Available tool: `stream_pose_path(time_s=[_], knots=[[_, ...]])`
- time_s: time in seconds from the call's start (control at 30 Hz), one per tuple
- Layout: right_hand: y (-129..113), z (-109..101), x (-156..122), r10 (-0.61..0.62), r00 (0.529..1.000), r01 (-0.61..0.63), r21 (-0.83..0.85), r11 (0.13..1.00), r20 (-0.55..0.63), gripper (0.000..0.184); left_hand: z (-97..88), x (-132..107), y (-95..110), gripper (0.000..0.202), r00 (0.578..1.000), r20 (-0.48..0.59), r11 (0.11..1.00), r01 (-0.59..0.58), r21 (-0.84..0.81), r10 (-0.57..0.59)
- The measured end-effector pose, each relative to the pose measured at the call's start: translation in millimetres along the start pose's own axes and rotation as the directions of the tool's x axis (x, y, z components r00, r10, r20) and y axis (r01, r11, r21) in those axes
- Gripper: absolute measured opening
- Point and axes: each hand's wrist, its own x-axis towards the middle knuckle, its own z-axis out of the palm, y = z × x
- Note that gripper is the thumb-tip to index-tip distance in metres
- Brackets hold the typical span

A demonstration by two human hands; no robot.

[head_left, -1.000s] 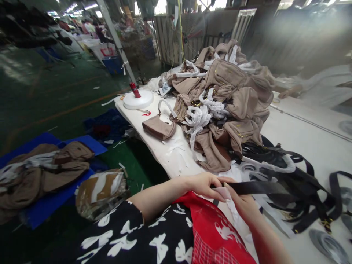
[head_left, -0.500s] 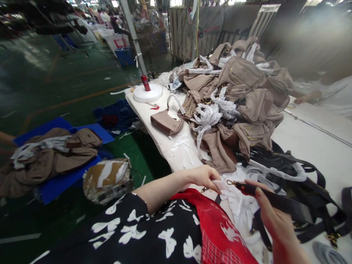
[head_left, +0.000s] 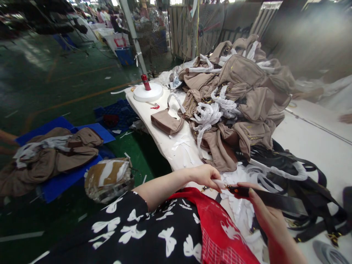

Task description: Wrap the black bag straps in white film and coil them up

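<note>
My right hand (head_left: 271, 220) is closed round a black strap (head_left: 283, 202) with a gold metal clasp at its left end. My left hand (head_left: 207, 176) pinches a piece of white wrapping (head_left: 219, 183), which meets the clasp end of the strap. Below and behind the hands lies a heap of white paper strips (head_left: 242, 211). More black straps (head_left: 313, 183) with gold fittings spread over the table to the right. A coil of grey-white tape (head_left: 328, 253) sits at the lower right.
A big pile of brown bags (head_left: 242, 80) with white-wrapped handles covers the table's (head_left: 316, 128) middle. One small brown bag (head_left: 167, 121) stands apart, near a white disc (head_left: 147, 92) bearing a red can. On the floor at left are a blue crate (head_left: 55, 183) with brown bags and a taped bundle (head_left: 108, 179).
My right hand has brought the strap slightly left, so its clasp end now meets the white wrapping in my left hand. The left hand has hardly moved.
</note>
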Motion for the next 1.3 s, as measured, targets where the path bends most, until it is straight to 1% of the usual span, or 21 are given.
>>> stream_pose_path(time_s=[0.1, 0.23, 0.3, 0.37, 0.47, 0.57, 0.63, 0.7, 0.73, 0.77, 0.83, 0.87, 0.9, 0.97, 1.0, 1.07, 1.13, 1.2, 1.23, 1.27, 1.3], knots=[[5, -4, 3, -0.005, 0.999, 0.003, -0.073, 0.997, -0.032, 0.027, -2.3, 1, 8, 0.039, 0.995, 0.099, 0.999, -0.033, -0.007, 0.033], [8, -8, 6, -0.058, 0.998, 0.056, -0.104, 0.993, -0.016, 0.03, -3.2, 3, 11, 0.057, 0.972, 0.211, 0.988, -0.082, -0.127, 0.108], [10, -8, 6, -0.063, 0.998, 0.062, -0.1, 0.993, -0.007, 0.03, -2.1, 4, 12, 0.066, 0.959, 0.245, 0.98, -0.102, -0.169, 0.142], [13, -7, 5, -0.072, 0.997, 0.07, -0.098, 0.993, -0.015, 0.029, -0.4, 4, 12, 0.07, 0.958, 0.248, 0.979, -0.097, -0.181, 0.141], [14, -7, 4, -0.109, 0.993, 0.102, -0.131, 0.986, -0.05, 0.028, 2.9, 3, 13, 0.068, 0.973, 0.209, 0.98, -0.062, -0.191, 0.102], [13, -6, 3, -0.16, 0.983, 0.14, -0.191, 0.972, -0.092, 0.026, 8.3, 2, 15, 0.055, 0.991, 0.122, 0.987, -0.032, -0.154, 0.051], [12, -4, 1, -0.162, 0.978, 0.141, -0.155, 0.978, -0.129, 0.022, 13.0, 1, 17, 0.045, 0.999, 0.012, 0.994, -0.047, -0.097, 0.048], [14, -2, -2, -0.107, 0.977, 0.106, -0.014, 0.994, -0.186, 0.02, 17.2, 0, 18, 0.041, 0.982, -0.149, 0.992, -0.111, 0.061, 0.119], [16, -1, -5, -0.043, 0.977, 0.062, 0.086, 0.994, -0.208, 0.022, 18.8, -1, 19, 0.04, 0.954, -0.228, 0.97, -0.15, 0.192, 0.193], [19, 1, -8, 0.037, 0.974, 0.007, 0.196, 0.981, -0.222, 0.027, 20.0, -3, 19, 0.039, 0.916, -0.287, 0.923, -0.176, 0.343, 0.282], [28, 4, -15, 0.22, 0.956, -0.13, 0.391, 0.911, -0.195, 0.04, 20.8, -7, 17, 0.035, 0.826, -0.325, 0.765, -0.183, 0.617, 0.46], [33, 5, -19, 0.308, 0.942, -0.219, 0.445, 0.868, -0.137, 0.046, 20.7, -9, 16, 0.034, 0.787, -0.312, 0.679, -0.176, 0.713, 0.532], [37, 6, -23, 0.377, 0.924, -0.311, 0.452, 0.836, -0.061, 0.048, 20.5, -10, 14, 0.033, 0.755, -0.291, 0.602, -0.168, 0.781, 0.588], [41, 6, -32, 0.445, 0.89, -0.45, 0.335, 0.828, 0.095, 0.045, 20.4, -12, 10, 0.032, 0.712, -0.235, 0.479, -0.16, 0.863, 0.661], [40, 5, -36, 0.459, 0.875, -0.484, 0.243, 0.841, 0.153, 0.045, 20.6, -13, 8, 0.032, 0.703, -0.205, 0.433, -0.161, 0.887, 0.681], [31, 1, -44, 0.442, 0.872, -0.471, 0.117, 0.874, 0.21, 0.05, 21.6, -12, 5, 0.03, 0.705, -0.15, 0.365, -0.164, 0.916, 0.693], [15, -3, -52, 0.386, 0.876, -0.433, 0.115, 0.894, 0.291, 0.057, 22.9, -11, 4, 0.029, 0.718, -0.115, 0.322, -0.158, 0.933, 0.686], [-2, -7, -60, 0.307, 0.86, -0.397, 0.155, 0.905, 0.407, 0.062, 24.3, -11, 4, 0.028, 0.735, -0.1, 0.297, -0.143, 0.944, 0.67], [-8, -8, -64, 0.272, 0.858, -0.368, 0.152, 0.917, 0.436, 0.062, 25.3, -11, 5, 0.027, 0.748, -0.089, 0.286, -0.139, 0.948, 0.658], [-11, -8, -67, 0.248, 0.881, -0.32, 0.121, 0.94, 0.404, 0.058, 26.7, -11, 5, 0.027, 0.762, -0.066, 0.271, -0.147, 0.951, 0.644], [-10, -8, -70, 0.226, 0.924, -0.255, 0.056, 0.965, 0.307, 0.05, 28.8, -12, 6, 0.027, 0.776, -0.036, 0.256, -0.164, 0.953, 0.63]])
